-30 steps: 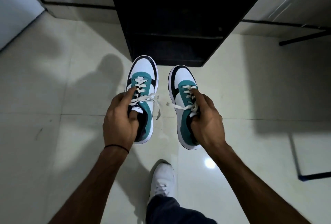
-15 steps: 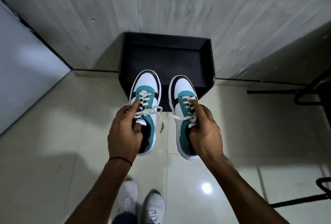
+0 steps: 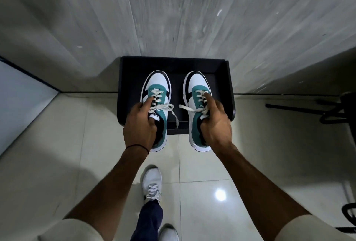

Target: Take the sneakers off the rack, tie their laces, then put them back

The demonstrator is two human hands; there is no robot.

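Note:
I hold two white, teal and black sneakers in the air, toes pointing away from me. My left hand (image 3: 140,125) grips the left sneaker (image 3: 157,90) by its opening, index finger on the laces. My right hand (image 3: 214,123) grips the right sneaker (image 3: 196,86) the same way. Both sneakers have cream laces tied in bows, with loose ends hanging between them. Their front halves are above the top of the black shoe rack (image 3: 173,63), which stands against the grey wall; their heels overhang the floor.
The floor is glossy pale tile (image 3: 77,144). My own white shoes (image 3: 152,183) and a dark trouser leg are below the hands. Black metal furniture legs (image 3: 327,109) stand on the right. A pale panel (image 3: 19,96) stands at the left.
Both hands carried the sneakers forward, from in front of the rack to over its top. The two sneakers are now farther apart, and I have stepped closer to the rack.

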